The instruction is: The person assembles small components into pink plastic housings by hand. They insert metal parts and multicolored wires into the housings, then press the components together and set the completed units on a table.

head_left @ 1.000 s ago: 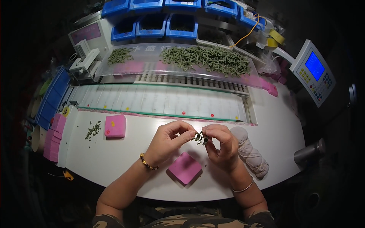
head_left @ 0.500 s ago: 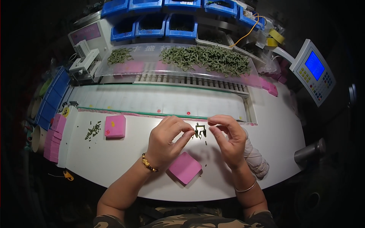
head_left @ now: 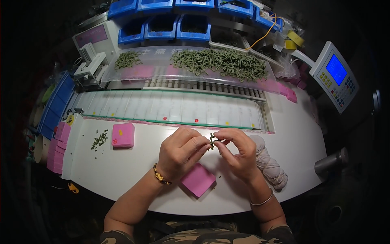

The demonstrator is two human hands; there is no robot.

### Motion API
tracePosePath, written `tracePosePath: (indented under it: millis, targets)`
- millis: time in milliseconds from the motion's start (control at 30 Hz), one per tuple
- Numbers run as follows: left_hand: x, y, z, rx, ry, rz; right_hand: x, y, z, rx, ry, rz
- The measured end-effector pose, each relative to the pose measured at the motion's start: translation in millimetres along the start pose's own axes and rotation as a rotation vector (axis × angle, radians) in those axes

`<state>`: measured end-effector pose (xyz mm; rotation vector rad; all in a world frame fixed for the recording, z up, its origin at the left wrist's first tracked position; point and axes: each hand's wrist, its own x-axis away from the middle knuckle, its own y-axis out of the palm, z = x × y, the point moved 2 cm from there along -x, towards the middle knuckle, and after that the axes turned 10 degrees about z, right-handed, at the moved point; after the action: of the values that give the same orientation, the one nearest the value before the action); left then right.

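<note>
Above the white table, my left hand point(head_left: 183, 151) pinches a small dark green branched piece point(head_left: 211, 140) between thumb and forefinger. My right hand point(head_left: 240, 153) has its thumb and forefinger closed on the other side of the same piece, so the two hands' fingertips nearly meet. Fingers cover much of the piece. Below my hands, a pink block point(head_left: 198, 179) lies turned at an angle on the table. A tied bundle of pale cloth point(head_left: 271, 167) rests just right of my right hand.
Another pink block point(head_left: 123, 136) and scattered short green bits point(head_left: 99, 140) lie to the left. A belt of white plates point(head_left: 178, 107) crosses behind my hands. Beyond it, heaps of green pieces point(head_left: 221, 63) cover a clear shelf, under blue bins point(head_left: 193, 28). A control panel point(head_left: 336, 77) stands right.
My right hand has moved left and closed its fingertips on the green piece, which my left hand was holding. The coloured dots on the belt have shifted slightly left.
</note>
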<state>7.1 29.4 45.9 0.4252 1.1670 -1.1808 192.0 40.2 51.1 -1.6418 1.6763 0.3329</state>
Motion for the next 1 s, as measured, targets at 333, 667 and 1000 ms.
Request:
tracePosePath:
  millis: [333,667,1000]
  targets:
    - [7,-4,-13,0.281,-0.515,-0.034,2,-1,2,-0.088,0.068,-0.035]
    - [13,0,-17,0.553,-0.764,-0.236,11,3,14,-0.613,0.688,-0.179]
    - [17,4,-18,0.772,-1.038,-0.161,15,5,22,-0.711,0.887,-0.196]
